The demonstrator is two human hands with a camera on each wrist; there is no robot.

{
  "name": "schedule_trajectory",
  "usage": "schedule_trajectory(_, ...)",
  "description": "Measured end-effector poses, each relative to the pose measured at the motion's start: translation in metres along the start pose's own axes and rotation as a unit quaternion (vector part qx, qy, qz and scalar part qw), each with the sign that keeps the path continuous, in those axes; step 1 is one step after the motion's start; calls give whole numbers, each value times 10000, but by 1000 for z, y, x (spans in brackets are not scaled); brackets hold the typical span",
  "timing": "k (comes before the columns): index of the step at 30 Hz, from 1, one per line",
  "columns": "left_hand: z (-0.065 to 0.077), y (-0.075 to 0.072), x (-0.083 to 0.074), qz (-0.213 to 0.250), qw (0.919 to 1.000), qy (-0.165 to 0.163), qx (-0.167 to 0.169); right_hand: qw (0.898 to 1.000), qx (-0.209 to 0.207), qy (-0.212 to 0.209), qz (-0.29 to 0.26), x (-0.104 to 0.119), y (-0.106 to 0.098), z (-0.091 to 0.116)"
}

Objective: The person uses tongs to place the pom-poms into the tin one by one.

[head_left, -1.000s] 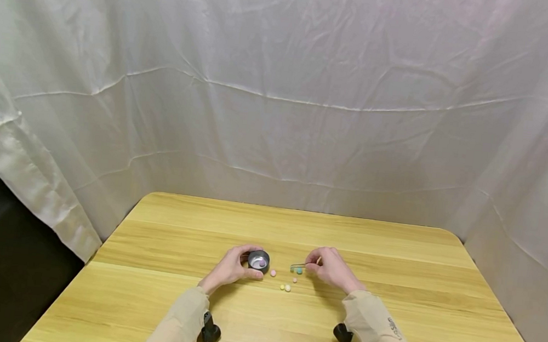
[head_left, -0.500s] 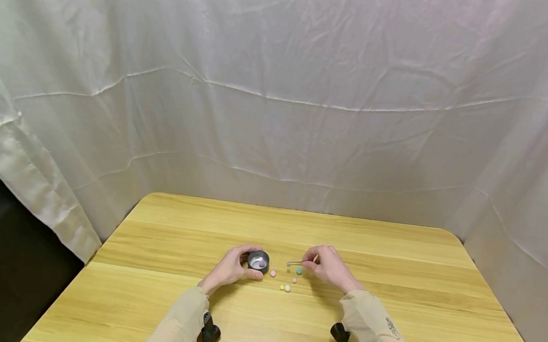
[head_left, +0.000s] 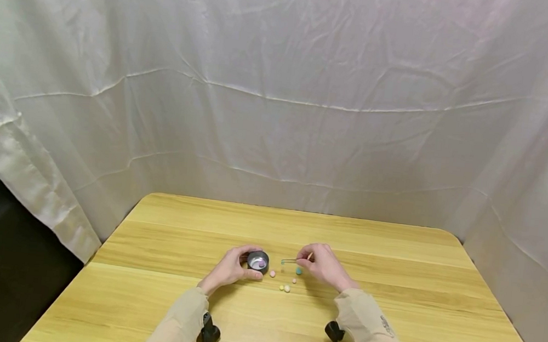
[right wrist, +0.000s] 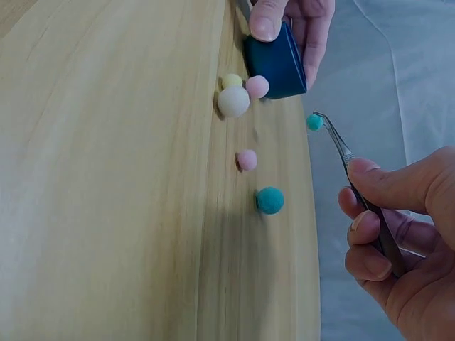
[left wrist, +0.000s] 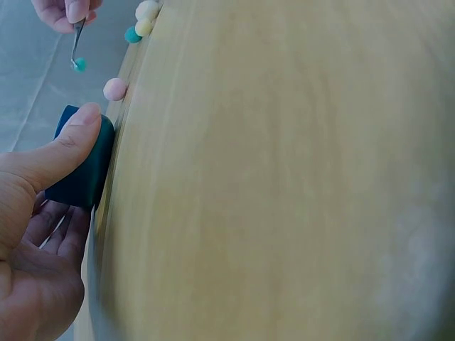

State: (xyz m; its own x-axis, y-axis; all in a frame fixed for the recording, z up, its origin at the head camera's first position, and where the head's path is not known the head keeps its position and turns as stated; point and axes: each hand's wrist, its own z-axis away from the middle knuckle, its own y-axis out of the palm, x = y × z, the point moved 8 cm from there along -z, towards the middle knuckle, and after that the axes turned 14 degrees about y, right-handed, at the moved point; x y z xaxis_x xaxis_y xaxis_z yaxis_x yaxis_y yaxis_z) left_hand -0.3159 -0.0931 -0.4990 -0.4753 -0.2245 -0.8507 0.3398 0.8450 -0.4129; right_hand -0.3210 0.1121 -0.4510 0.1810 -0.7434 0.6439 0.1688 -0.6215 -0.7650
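Note:
My left hand [head_left: 232, 268] grips a small dark round cup [head_left: 252, 252] standing on the table, thumb on the near side and fingers around the far side. A purple ball [head_left: 261, 264] lies inside the cup. In my right hand [head_left: 323, 264] is a pair of bent-tip tweezers [right wrist: 380, 231], pinched between thumb and fingers. Their tips hold a small teal pom-pom [right wrist: 314, 122] above the table, a short way right of the cup. A larger teal pom-pom [right wrist: 270, 200] sits on the wood below the right hand.
Between the hands lie a pink pom-pom [head_left: 272, 274], a smaller pink one [right wrist: 247, 160], a yellow one [head_left: 281, 288] and a cream one [right wrist: 233, 101]. The wooden table [head_left: 389, 314] reaches back to a pale curtain [head_left: 277, 138]. Black wrist cameras are strapped to both sleeves.
My right hand has moved left with the tweezers, lifting the small teal pom-pom off the table and carrying it toward the cup. The left hand and cup stay in place.

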Motion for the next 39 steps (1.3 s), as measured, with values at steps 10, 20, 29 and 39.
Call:
schedule_trajectory(10,-1,0,5,-66,10000,-30,13,9999,28,-60,-76,9,2,-2)
schedule_trajectory(20,-1,0,4,-44,10000,-29,4,9998,84,-79,-172,18,6,-6)
schedule_trajectory(29,-1,0,5,-7,10000,-55,-18,9996,119,-195,-164,25,11,-9)
schedule_trajectory(39,-2,1,6,-14,10000,-45,-37,9996,53,-243,-97,31,12,-10)
